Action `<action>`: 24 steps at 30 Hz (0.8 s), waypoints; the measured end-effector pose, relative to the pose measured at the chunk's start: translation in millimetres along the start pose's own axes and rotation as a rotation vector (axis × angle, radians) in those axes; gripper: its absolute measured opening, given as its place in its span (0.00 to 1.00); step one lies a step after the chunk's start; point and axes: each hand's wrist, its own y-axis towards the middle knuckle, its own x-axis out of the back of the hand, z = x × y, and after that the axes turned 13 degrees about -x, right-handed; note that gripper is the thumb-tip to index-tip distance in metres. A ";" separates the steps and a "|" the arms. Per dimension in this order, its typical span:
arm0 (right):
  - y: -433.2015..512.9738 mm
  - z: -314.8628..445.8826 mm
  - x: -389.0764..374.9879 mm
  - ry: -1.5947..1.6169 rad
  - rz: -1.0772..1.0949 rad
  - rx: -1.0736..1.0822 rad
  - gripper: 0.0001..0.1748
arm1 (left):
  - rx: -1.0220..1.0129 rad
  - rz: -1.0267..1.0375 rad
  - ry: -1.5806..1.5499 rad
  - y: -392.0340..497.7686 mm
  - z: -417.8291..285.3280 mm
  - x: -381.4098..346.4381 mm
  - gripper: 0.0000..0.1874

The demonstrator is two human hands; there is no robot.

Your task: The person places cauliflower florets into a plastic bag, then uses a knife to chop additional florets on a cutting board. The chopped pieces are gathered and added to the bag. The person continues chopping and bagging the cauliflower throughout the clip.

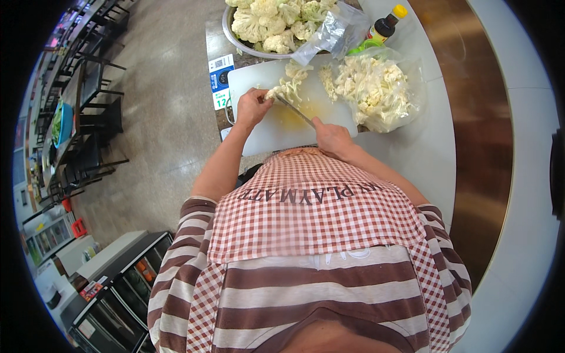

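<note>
My left hand (254, 107) pinches a cauliflower piece (274, 92) over the left part of a white cutting board (260, 137). In my right hand (332, 136) is a knife (295, 110), its blade slanting up and left so that the tip is at that piece. More cauliflower florets (296, 70) lie on the board just beyond the blade. Small crumbs and a yellowish wet patch mark the board's middle. To the right, a clear plastic bag (379, 90) full of cut cauliflower rests against the board's edge.
Beyond the board stands a metal bowl (265, 54) heaped with cauliflower, a crumpled clear plastic bag (337, 33) over its right rim. A dark sauce bottle (385, 26) with a yellow cap stands behind the bagged florets. A printed card (221, 79) lies at the table's left edge. Chairs (99, 117) line the left.
</note>
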 end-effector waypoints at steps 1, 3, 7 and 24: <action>0.9 -4.5 2.3 0.266 0.131 -0.108 0.18 | 0.011 -0.010 -0.013 -1.6 -1.2 0.6 0.15; 3.3 -15.3 8.5 0.799 0.398 -0.321 0.17 | -0.006 -0.048 -0.070 -7.0 1.0 -1.0 0.15; 6.8 -25.7 7.1 0.964 0.464 -0.298 0.21 | -0.067 -0.097 -0.182 -22.9 12.2 1.8 0.16; -11.3 5.2 21.1 0.232 -0.037 -0.040 0.15 | -0.032 -0.237 -0.432 -22.3 32.9 -22.7 0.17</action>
